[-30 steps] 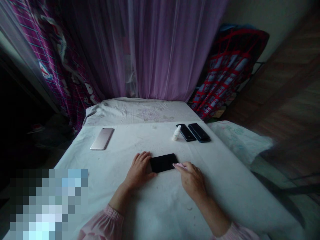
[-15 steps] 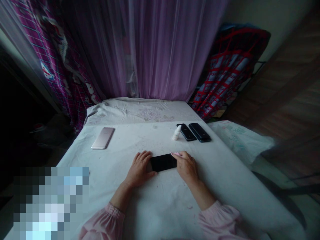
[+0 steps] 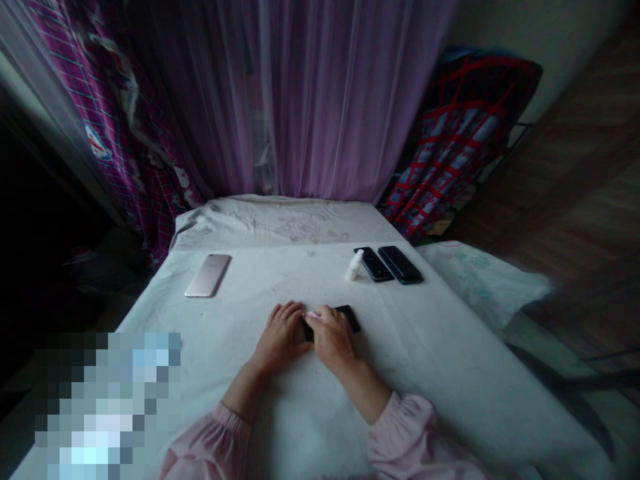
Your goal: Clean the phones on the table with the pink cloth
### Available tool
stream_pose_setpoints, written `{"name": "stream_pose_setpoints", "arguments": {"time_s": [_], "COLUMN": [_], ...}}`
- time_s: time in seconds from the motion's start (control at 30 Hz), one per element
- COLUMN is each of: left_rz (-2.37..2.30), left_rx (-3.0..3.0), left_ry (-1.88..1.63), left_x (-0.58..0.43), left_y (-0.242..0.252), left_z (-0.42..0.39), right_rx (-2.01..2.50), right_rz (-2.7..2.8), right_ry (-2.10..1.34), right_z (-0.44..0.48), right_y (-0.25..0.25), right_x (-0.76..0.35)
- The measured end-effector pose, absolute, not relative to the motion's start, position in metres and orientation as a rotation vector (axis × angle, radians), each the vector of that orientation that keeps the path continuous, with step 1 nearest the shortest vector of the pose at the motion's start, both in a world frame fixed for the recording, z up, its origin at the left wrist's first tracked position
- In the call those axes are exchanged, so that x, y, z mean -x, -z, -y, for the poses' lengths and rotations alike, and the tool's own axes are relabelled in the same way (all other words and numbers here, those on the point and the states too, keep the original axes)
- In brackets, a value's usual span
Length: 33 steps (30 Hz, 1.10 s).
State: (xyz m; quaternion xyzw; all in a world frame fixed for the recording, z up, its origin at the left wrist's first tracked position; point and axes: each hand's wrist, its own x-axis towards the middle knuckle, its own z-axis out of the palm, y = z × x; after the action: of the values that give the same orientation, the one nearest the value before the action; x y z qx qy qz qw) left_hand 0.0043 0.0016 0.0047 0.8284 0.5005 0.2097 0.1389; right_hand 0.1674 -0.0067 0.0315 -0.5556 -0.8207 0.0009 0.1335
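Observation:
A black smartphone (image 3: pixel 352 319) lies flat on the white tablecloth, screen up, largely covered by my hands. My left hand (image 3: pixel 281 339) grips its left end between thumb and fingers. Over the middle of the screen, my right hand (image 3: pixel 334 341) presses a small pink cloth (image 3: pixel 313 315). Only a bit of the cloth shows at the fingertips; the rest is hidden under the hand. Beyond my right hand, a small white spray bottle (image 3: pixel 354 266) stands upright.
Two dark phones, a left one (image 3: pixel 375 265) and a right one (image 3: pixel 401 265), lie beside the bottle. A rose-gold phone (image 3: pixel 208 276) rests face down at the left. Purple curtains (image 3: pixel 330 100) hang behind the table (image 3: pixel 320 413). A blurred-out patch covers the lower left.
My right hand has slid left across the screen with the pink cloth, baring the phone's right end. My left hand stays on the left end.

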Motion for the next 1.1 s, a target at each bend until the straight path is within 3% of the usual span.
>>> {"name": "stream_pose_setpoints", "arguments": {"time_s": [0.4,0.83,1.1], "left_rz": [-1.434,-1.399,-1.399], "left_rx": [-2.361,-2.377,-2.347], "left_ry": [-0.561,-0.583,-0.562], "left_x": [-0.006,-0.006,-0.007], "left_y": [-0.017,-0.012,-0.016], "left_z": [0.0,0.001,0.002], "right_rx": [1.896,1.666,1.734], "right_rz": [2.161,2.244,2.183], "right_ry": [0.041,0.18,0.17], "right_z": [-0.005,0.044,0.0], "right_y": [-0.036,-0.021,-0.026], "right_x": [-0.246,-0.266,-0.249]}}
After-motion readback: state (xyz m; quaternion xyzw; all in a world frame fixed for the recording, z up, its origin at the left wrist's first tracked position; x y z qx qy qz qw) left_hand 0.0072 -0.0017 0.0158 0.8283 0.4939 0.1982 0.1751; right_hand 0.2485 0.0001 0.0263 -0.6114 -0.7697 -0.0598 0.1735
